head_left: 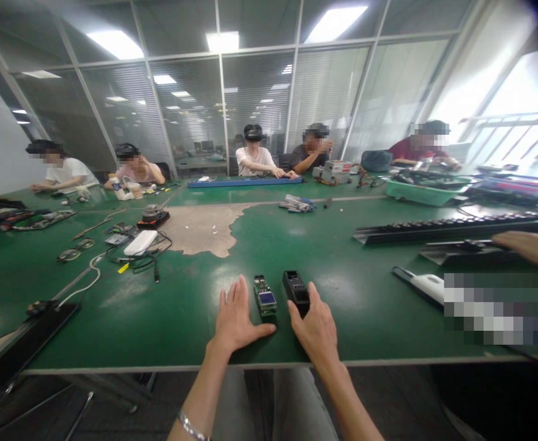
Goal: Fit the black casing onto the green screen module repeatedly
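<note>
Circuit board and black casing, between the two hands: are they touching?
Apart. The head view shows green tabletop between the circuit board and the black casing.

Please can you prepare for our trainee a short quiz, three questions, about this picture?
1. Choose: which hand touches the black case, left or right?
2. True or false: the circuit board lies between the left hand and the black case.
3. Fill in the gap: the bracelet is worn on the same side as the ___ hand.

Key:
1. The right hand.
2. True.
3. Left.
</note>
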The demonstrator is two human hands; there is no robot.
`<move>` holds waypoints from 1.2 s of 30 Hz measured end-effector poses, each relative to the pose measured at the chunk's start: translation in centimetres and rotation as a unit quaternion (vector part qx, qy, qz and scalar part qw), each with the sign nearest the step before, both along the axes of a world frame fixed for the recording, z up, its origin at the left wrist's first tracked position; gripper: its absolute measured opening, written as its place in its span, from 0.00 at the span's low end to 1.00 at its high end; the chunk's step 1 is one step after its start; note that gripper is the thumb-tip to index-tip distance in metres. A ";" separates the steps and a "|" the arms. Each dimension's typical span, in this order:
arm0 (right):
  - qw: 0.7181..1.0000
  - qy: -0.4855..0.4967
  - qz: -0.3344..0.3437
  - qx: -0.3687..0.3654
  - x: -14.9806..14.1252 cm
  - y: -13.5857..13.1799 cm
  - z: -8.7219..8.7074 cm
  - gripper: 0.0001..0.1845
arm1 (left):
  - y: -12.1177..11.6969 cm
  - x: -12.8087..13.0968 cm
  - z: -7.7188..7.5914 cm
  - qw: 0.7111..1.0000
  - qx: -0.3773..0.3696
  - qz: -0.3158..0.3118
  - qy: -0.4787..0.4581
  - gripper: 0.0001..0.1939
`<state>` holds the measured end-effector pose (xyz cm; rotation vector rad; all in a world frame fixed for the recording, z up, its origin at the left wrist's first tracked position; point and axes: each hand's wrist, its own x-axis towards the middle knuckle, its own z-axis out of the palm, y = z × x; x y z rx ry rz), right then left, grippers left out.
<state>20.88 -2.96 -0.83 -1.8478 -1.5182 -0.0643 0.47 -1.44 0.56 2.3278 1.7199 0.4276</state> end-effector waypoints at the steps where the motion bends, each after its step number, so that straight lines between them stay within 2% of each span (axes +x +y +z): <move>1: 1.000 0.003 0.001 0.004 0.0 0.0 -0.1 0.39 | 0.0 0.0 0.0 1.000 0.000 0.001 0.000 0.70; 6: 1.000 0.016 -0.003 0.025 0.2 0.1 -0.5 0.43 | 0.0 -0.1 0.0 1.000 -0.002 0.003 0.002 0.70; 14: 0.999 0.014 0.005 0.029 0.5 0.0 -0.8 0.37 | -0.2 0.0 0.2 1.000 0.000 0.005 0.002 0.70; 18: 0.999 0.028 0.003 0.027 0.2 -0.2 0.1 0.37 | -0.2 -0.1 0.2 1.000 -0.002 0.005 0.001 0.70; 23: 0.995 0.091 -0.003 0.042 -1.2 -0.8 2.4 0.38 | -0.2 -0.1 0.0 1.000 0.000 -0.002 -0.002 0.70; 27: 0.992 0.108 0.037 0.054 -3.4 -1.2 4.1 0.38 | -0.2 -0.1 0.0 1.000 0.002 0.001 -0.005 0.70; 31: 0.992 0.085 0.070 0.059 -5.7 -1.2 4.5 0.37 | -0.1 -0.1 -0.2 1.000 0.004 0.004 -0.006 0.70; 36: 0.996 0.038 0.067 0.055 -7.2 -1.1 4.2 0.35 | 0.0 -0.2 -0.6 1.000 0.013 0.001 -0.006 0.65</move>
